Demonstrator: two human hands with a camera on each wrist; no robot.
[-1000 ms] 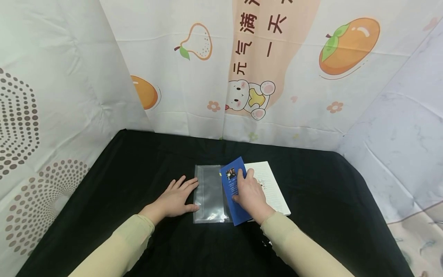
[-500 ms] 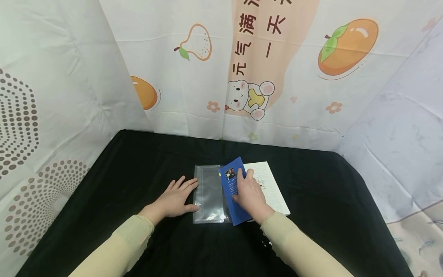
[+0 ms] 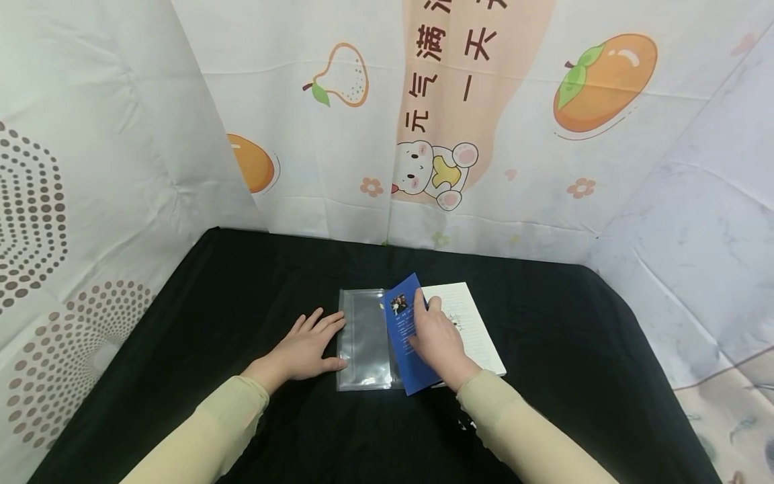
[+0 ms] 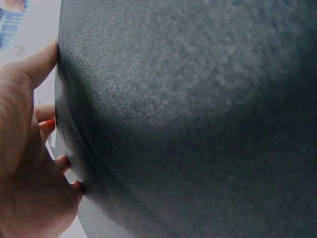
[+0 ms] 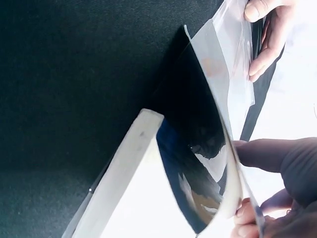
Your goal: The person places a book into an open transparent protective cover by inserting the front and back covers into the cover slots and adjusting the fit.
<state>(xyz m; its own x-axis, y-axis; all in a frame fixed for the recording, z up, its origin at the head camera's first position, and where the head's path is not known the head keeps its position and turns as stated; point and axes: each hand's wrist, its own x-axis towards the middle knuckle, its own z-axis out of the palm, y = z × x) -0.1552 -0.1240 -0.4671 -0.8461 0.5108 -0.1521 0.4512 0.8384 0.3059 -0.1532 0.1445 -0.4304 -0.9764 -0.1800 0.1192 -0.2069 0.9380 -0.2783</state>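
A book (image 3: 482,339) lies open, white pages up, at the middle of the table. Its blue front cover (image 3: 417,371) is folded out to the left and slightly raised. My right hand (image 3: 440,341) holds this cover between thumb and fingers; the right wrist view shows the thumb (image 5: 265,153) on one face and fingertips at the other. A clear plastic book cover (image 3: 370,336) lies flat on the left, its right part under the blue cover. My left hand (image 3: 306,346) rests with spread fingers on the plastic cover's left edge.
Black cloth (image 3: 290,417) covers the table. A white printed curtain (image 3: 338,161) hangs along the back edge, with more pale curtains at both sides. A small dark-and-white item (image 3: 465,425) shows partly beside the right sleeve.
The top of the blue cover has swung slightly left, and my right thumb has shifted a little on it. My left hand and the plastic cover stay in place.
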